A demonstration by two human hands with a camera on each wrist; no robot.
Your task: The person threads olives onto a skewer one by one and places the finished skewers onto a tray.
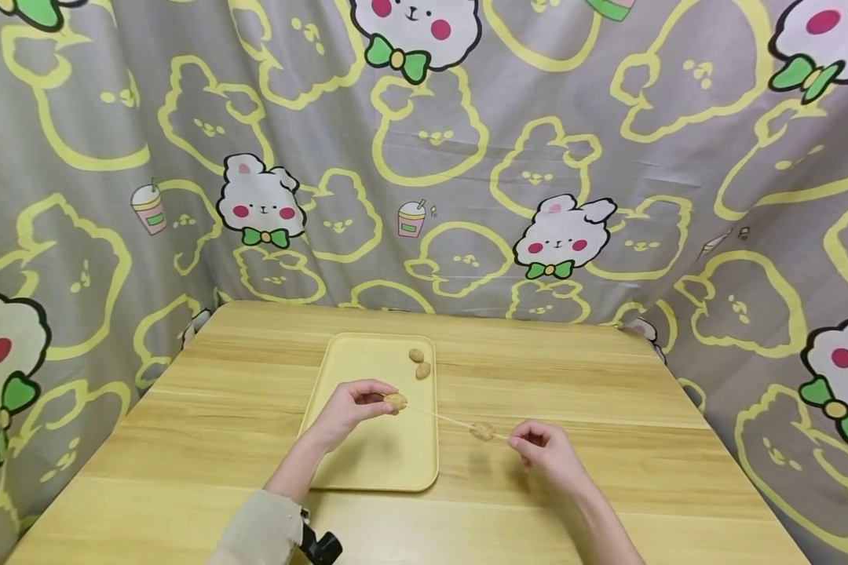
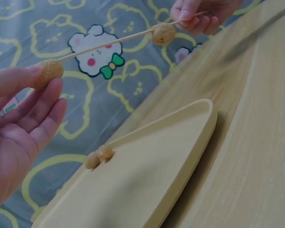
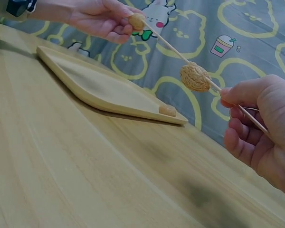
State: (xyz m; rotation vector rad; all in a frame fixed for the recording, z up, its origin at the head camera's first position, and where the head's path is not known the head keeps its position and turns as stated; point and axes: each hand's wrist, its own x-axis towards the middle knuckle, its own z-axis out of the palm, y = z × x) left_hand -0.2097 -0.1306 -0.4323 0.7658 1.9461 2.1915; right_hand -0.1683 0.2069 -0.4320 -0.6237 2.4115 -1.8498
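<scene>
My right hand (image 1: 547, 451) pinches a thin wooden skewer (image 3: 168, 46) near one end, with part of its length running back under the palm. Threaded on the skewer close to those fingers is a brown, wrinkled food ball (image 3: 195, 77). At the skewer's other end, my left hand (image 1: 353, 408) holds a second brown ball (image 2: 51, 73) between thumb and fingers. The skewer's tip meets that ball; how deep it goes in is hidden. Both hands are above the table, the left over a yellow tray (image 1: 378, 463) and the right beyond the tray's right side.
Two more brown balls (image 1: 422, 369) lie together in the tray's far right corner. The tray has a low raised rim and rests on a wood-grain table (image 1: 572, 377). A patterned curtain (image 1: 452, 235) stands behind the table and along both sides.
</scene>
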